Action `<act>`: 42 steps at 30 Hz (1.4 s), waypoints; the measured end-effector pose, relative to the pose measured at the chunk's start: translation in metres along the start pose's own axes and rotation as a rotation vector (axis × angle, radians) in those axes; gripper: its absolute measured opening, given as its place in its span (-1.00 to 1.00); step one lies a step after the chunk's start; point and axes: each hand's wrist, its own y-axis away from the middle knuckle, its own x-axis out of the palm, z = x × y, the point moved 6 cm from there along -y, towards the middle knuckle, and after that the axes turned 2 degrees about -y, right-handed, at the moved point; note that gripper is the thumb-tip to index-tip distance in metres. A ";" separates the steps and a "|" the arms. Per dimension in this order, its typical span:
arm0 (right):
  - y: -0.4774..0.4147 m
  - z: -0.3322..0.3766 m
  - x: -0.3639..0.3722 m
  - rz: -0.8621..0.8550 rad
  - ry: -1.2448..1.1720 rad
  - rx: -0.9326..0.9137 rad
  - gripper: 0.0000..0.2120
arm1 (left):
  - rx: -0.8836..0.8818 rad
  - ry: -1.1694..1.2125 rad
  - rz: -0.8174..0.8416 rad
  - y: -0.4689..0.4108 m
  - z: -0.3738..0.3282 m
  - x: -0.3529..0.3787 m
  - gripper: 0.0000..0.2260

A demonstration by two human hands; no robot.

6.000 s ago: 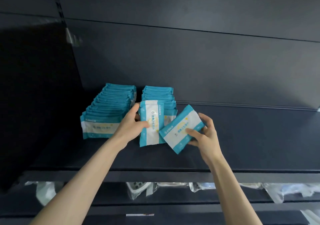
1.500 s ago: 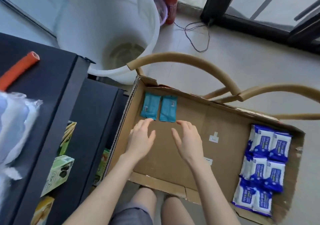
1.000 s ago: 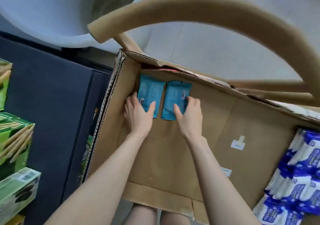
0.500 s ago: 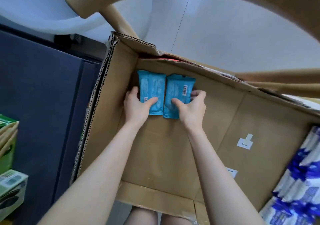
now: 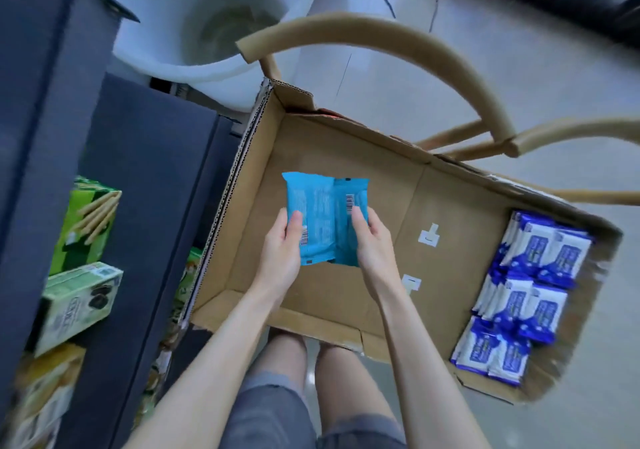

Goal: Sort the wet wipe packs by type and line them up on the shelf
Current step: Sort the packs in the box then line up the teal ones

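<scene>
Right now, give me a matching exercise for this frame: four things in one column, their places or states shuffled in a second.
1. teal wet wipe packs
2. blue-and-white wet wipe packs
3. white bucket
4. green snack boxes

A. on the dark shelf at left
B. held in both hands
C. on the floor beyond the cardboard box
D. lined along the box's right end

Pairs: 1-B, 2-D, 3-C, 4-A

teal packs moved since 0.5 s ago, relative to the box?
Yes. The two teal packs left the cardboard box's far-left corner; they are now lifted over its middle, held by left hand and right hand.
</scene>
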 end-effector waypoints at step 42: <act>0.545 -0.066 0.239 1.185 0.603 -0.722 -0.55 | 0.492 0.340 -1.097 0.603 0.128 -0.272 -0.67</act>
